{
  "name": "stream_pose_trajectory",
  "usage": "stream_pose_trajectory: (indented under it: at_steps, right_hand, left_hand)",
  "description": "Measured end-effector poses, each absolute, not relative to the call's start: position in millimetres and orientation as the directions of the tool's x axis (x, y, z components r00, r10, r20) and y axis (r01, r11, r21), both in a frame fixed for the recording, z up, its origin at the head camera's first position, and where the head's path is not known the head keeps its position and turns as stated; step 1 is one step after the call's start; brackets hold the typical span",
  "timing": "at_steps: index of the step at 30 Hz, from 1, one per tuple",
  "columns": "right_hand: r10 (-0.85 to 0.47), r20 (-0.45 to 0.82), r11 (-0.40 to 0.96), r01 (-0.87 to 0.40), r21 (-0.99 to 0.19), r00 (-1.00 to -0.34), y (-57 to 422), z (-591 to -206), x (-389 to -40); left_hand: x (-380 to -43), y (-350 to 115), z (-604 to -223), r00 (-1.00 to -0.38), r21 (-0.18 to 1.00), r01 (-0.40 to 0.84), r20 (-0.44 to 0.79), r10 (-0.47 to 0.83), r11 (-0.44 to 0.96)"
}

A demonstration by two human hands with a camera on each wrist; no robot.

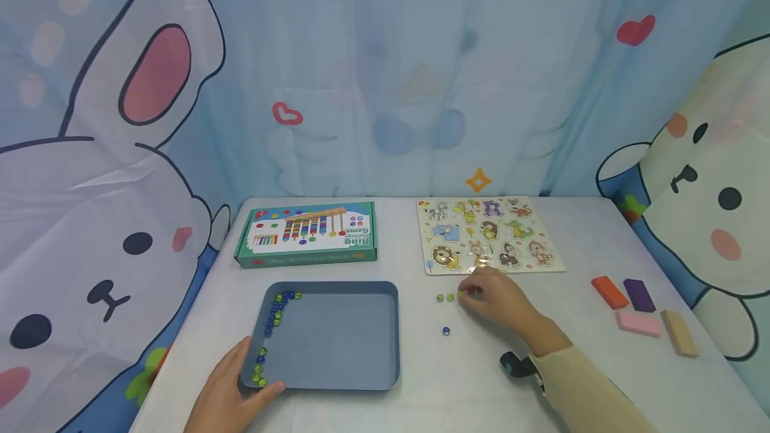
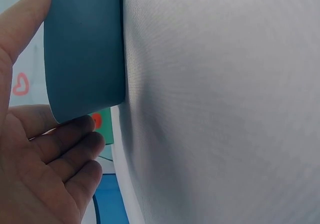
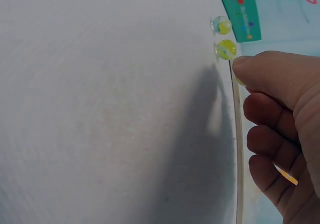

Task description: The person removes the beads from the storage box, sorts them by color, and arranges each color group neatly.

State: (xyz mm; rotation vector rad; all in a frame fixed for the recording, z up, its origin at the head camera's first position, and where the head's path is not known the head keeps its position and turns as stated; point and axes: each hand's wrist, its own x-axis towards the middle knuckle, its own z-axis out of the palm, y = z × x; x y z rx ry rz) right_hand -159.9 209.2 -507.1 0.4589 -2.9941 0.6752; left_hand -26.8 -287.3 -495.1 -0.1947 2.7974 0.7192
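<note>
With thumb and fingers around its near left corner, my left hand (image 1: pixel 224 389) grips the blue-grey tray (image 1: pixel 337 381). The tray's outer wall (image 2: pixel 85 48) fills the upper left of the left wrist view, beside the left hand (image 2: pixel 40 154). Inside, several yellow-green and blue marbles (image 1: pixel 278 315) line the left side. My right hand (image 1: pixel 496 299) pinches a yellow-green marble (image 3: pixel 240 80), mostly hidden by the fingertips. Two more yellow-green marbles, one at the left (image 1: pixel 440 298) and one closer to the fingers (image 1: pixel 450 297), lie on the table. A blue marble (image 1: pixel 446 331) sits nearer to me.
A green ring game box (image 1: pixel 305 235) lies behind the tray. Behind the right hand is an animal puzzle board (image 1: pixel 490 236). Orange (image 1: pixel 609 293), purple (image 1: pixel 639 295), pink (image 1: pixel 637 323) and tan (image 1: pixel 680 333) blocks lie at the right. A patterned curtain (image 1: pixel 385 72) hangs along the table's back.
</note>
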Motion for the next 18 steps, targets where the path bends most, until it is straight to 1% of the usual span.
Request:
stream_pose_trajectory:
  at_steps: [6,14,18]
  right_hand:
    - [-0.279,0.08,0.871,-0.287,-0.399,-0.957,210.6,-515.1,-160.6]
    - [-0.266,0.089,0.877,-0.279,-0.391,-0.96,210.1,-523.7,-161.9]
    - [-0.277,0.108,0.868,-0.297,-0.399,-0.955,211.5,-525.0,-162.2]
  left_hand:
    - [-26.9,-286.7,-493.7,-0.959,0.457,-0.197,-0.276,-0.072,0.867]
    - [-28.4,-285.1,-491.1,-0.952,0.45,-0.208,-0.298,-0.074,0.869]
    - [-28.4,-284.5,-490.0,-0.951,0.444,-0.209,-0.301,-0.075,0.871]
